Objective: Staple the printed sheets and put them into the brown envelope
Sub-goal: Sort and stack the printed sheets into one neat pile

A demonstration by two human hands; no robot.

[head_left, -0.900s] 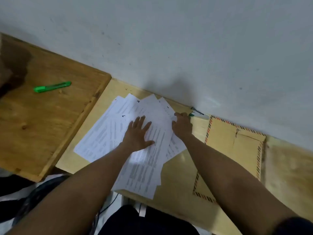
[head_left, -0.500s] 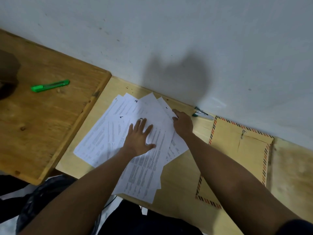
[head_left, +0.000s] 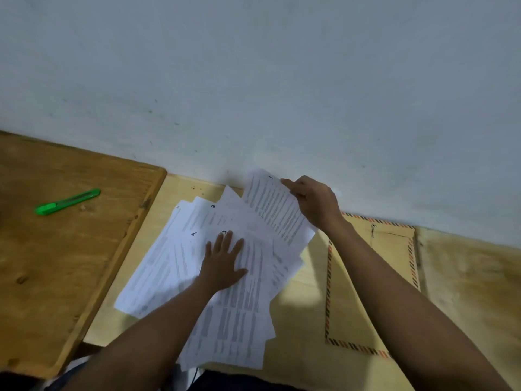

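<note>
Several printed sheets lie fanned out on the light wooden desk, each hand-numbered near its top. My left hand rests flat on them with fingers spread, beside the sheet marked 3. My right hand pinches the top corner of one printed sheet marked 1 and holds it lifted off the pile near the wall. The brown envelope with its striped border lies flat to the right, partly under my right forearm. The stapler is hidden behind my right hand.
A darker wooden table adjoins on the left, with a green utility knife on it. A grey-white wall runs right behind the desk. The lowest sheets overhang the desk's near edge.
My right hand has closed on the sheet marked 1 and raised it from the fan toward the wall. My left hand stays pressed on the pile. The stapler is now out of sight.
</note>
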